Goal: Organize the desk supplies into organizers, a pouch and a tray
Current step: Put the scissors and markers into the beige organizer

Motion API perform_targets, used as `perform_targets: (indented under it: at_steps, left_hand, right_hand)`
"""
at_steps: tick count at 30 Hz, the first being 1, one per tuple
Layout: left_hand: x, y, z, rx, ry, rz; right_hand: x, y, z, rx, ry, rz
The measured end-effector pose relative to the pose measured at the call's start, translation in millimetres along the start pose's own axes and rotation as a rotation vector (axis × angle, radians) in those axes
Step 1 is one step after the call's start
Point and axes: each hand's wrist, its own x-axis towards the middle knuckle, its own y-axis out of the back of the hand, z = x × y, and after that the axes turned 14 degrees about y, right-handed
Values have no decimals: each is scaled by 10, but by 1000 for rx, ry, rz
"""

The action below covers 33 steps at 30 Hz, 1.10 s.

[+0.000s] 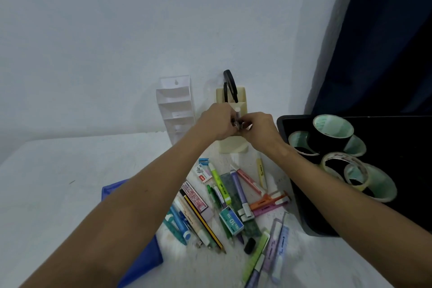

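Both hands are raised together in front of the cream organizer point(231, 142), with a small item point(238, 117) pinched between them.

The left hand point(216, 121) and right hand point(261, 130) are curled, fingertips meeting on a slim, pale-capped item; what it is cannot be told. The organizer is set against the wall, with black scissors point(230, 85) standing in its rear compartment. A clear tiered organizer point(175, 107) is leaned on the wall just to its left. Highlighters, pens, a pencil point(203, 223) and a staple box point(231, 220) are scattered on the desk point(58, 170) below the hands. A black tray point(301, 206) holding tape rolls point(334, 132) is placed at right. A blue pouch point(142, 262) is partly hidden under the left forearm.
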Motion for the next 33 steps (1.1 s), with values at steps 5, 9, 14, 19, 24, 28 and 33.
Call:
perform_targets:
  at_steps: [5,9,14,19,24,28,33]
  left_hand:
    - [-62,-45,-79,2,0,48]
    - [-109,-45,-147,-80,-14,45]
    - [-151,-67,-187,-77,-37,51]
    - [-181,-74,-235,-115,-41,57]
    - [-266,-66,-275,-175,-65,112]
    - [-405,-17,-367,-255,-55,224]
    - [-711,-126,-506,-327,22,213]
  right_hand:
    - [-50,26,-51,64,-13,-2]
    - [-87,55,-54,114,-19,-6]
    - [-94,33,2,148,-47,-18]
    - [-114,47,-2,256,-91,4]
    - [-157,75,-79,229,-54,42]
    - [-210,136,-212,171,2,94]
    - [-413,227,-408,93,21,-258]
